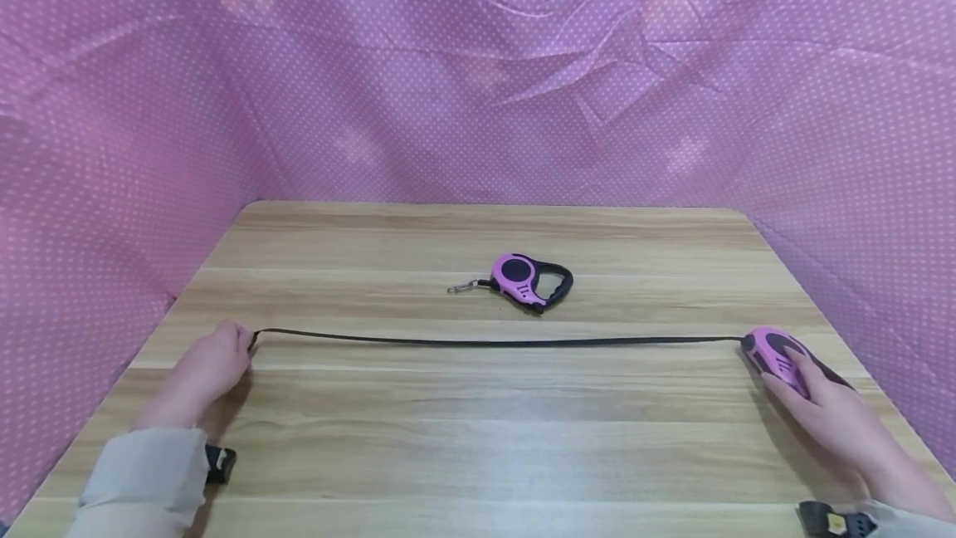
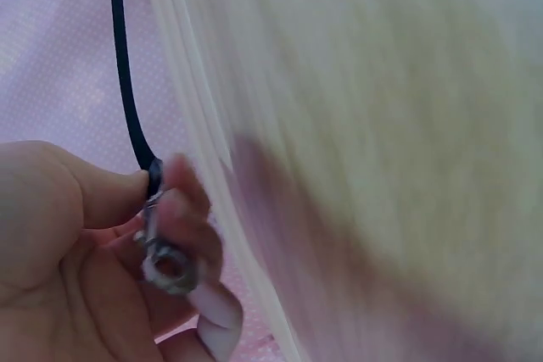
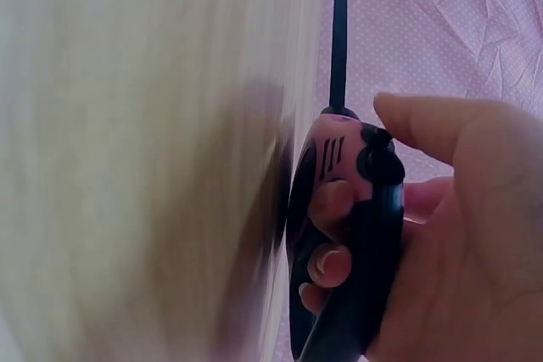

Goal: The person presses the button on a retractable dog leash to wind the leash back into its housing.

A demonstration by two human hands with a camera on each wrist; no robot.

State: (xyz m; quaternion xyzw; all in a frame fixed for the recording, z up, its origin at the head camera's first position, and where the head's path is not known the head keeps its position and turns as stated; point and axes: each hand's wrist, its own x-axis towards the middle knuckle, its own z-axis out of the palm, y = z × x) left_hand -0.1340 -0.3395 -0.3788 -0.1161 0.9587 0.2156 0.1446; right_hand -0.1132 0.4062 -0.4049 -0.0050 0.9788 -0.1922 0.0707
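Observation:
A pink and black retractable dog leash is held in my right hand at the right side of the table. In the right wrist view, fingers curl round its black handle, and the thumb lies near the black button at the top. From its casing a black strap runs across the table, nearly straight, to my left hand. There the thumb and fingers pinch the strap's end, just above a metal clip that hangs against the fingers in the left wrist view.
A second pink and black retractable leash lies farther back near the middle, its strap drawn in and its metal clip pointing left. The wooden table is surrounded by pink dotted cloth at the back and sides.

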